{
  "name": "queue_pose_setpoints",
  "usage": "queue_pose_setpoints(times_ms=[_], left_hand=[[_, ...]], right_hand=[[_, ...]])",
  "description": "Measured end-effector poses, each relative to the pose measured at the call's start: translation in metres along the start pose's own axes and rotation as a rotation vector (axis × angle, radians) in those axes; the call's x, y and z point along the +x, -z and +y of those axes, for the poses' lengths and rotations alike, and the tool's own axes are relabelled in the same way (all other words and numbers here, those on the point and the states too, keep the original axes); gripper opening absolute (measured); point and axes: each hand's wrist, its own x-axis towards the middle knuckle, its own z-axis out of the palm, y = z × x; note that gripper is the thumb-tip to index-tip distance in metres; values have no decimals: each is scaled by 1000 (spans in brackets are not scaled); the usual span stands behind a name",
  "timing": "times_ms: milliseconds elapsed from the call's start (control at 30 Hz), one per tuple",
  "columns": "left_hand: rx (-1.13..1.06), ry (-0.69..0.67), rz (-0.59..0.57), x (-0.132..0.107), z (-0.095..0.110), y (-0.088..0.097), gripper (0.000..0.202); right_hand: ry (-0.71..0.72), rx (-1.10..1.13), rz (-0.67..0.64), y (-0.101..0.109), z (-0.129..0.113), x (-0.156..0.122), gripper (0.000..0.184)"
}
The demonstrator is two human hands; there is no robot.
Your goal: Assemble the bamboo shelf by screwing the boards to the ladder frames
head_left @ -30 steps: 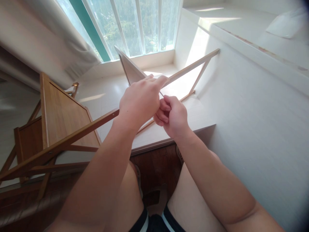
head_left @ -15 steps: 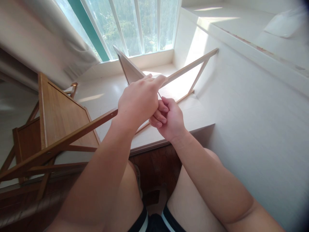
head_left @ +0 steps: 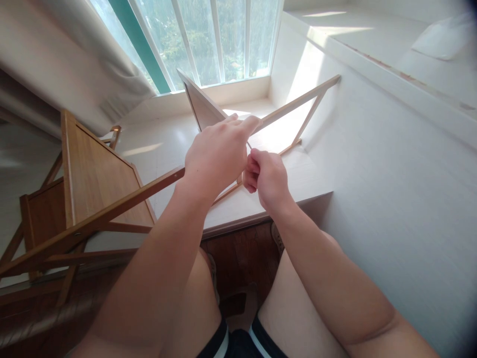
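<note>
A wooden folding frame with panels, like a folding shelf [head_left: 104, 174], lies slantwise across the view. One long wooden bar [head_left: 298, 102] of it passes under my left hand [head_left: 219, 151], which is closed over the bar from above; its fingertips are mostly hidden. Just below and to the right, my right hand [head_left: 269, 179] is closed in a pinch. From its thumb and forefinger a thin rod [head_left: 249, 144] points up toward the bar under my left hand. The rod's tip and the spot it meets are hidden, so its exact kind cannot be made out.
A pale ledge [head_left: 171, 134] supports part of the frame below a barred window [head_left: 201, 40]. On the left hangs a curtain [head_left: 85, 54]. A white wall [head_left: 387, 174] rises close on the right. Dark wooden floor [head_left: 242, 248] lies between my legs.
My right hand has turned at the wrist, its knuckles rolling upward and its curled fingers tucking under, and sits slightly farther right. My left hand keeps its place on the bar.
</note>
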Motion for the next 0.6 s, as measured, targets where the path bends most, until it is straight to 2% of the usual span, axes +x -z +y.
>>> queue_pose_setpoints(times_ms=[167, 233, 300, 433, 600], left_hand=[[4, -7, -9, 0, -1, 1, 49], [4, -13, -12, 0, -1, 2, 49], [2, -18, -13, 0, -1, 2, 49], [-7, -16, -15, 0, -1, 1, 50], [-7, -5, -23, 0, -1, 1, 52]], right_hand=[[242, -759, 84, 6, -8, 0, 46], [284, -949, 94, 7, -12, 0, 46], [289, -1040, 91, 7, -16, 0, 45], [266, -1021, 59, 8, -18, 0, 46], [162, -648, 13, 7, -14, 1, 50]])
